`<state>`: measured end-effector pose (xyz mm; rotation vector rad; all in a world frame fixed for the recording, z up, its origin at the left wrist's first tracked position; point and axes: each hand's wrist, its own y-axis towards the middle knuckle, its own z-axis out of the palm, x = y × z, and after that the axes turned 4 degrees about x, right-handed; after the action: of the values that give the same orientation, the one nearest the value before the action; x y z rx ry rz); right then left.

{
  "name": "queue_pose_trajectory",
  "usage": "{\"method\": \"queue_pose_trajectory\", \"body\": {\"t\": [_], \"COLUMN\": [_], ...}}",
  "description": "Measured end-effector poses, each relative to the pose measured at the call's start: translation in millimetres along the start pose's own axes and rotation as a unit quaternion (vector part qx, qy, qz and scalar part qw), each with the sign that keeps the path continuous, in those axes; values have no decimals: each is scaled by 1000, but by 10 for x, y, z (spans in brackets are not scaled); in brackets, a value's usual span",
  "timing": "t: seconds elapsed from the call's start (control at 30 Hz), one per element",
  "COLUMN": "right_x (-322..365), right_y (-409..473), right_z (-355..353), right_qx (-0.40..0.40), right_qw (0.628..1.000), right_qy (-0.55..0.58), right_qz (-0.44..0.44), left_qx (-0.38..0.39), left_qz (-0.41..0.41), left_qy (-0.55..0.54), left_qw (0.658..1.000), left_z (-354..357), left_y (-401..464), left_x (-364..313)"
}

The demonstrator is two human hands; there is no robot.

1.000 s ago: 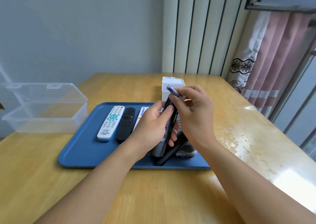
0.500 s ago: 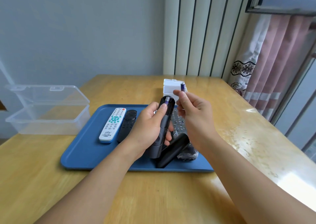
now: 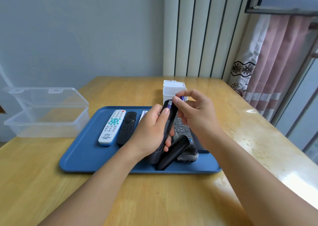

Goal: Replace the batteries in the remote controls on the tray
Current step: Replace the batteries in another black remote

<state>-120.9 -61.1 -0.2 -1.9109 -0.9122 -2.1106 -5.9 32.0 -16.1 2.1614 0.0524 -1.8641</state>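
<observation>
Battery fitting is in hand; your left hand (image 3: 151, 131) grips the dark remote (image 3: 169, 122) upright above the tray (image 3: 82, 155); your right hand (image 3: 194, 115) pinches a battery (image 3: 182, 98) just above its open end; align polarity, then seat it.

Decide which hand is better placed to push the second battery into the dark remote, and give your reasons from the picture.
The right hand, probably. It already pinches the loose battery just above the open end of the dark remote, while the left hand grips that remote and steadies it.
</observation>
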Motion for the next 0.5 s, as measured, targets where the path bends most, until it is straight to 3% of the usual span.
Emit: {"method": "queue_pose_trajectory", "body": {"t": [0.1,0.2,0.37,0.5], "right_x": [21,30,50,17], "right_y": [15,34,18,8], "right_z": [-36,-79,-68,-5], "right_qx": [48,90,85,64], "right_qw": [994,990,995,990], "right_qy": [67,65,-51,-122], "right_qz": [65,82,21,-38], "left_qx": [-1,-2,-3,-18], "left_qz": [16,24,15,0], "left_qy": [34,61,75,1], "left_qw": [999,998,997,1000], "left_z": [4,-10,-8,8], "left_y": [-1,-7,-20,-17], "left_x": [10,19,18,-11]}}
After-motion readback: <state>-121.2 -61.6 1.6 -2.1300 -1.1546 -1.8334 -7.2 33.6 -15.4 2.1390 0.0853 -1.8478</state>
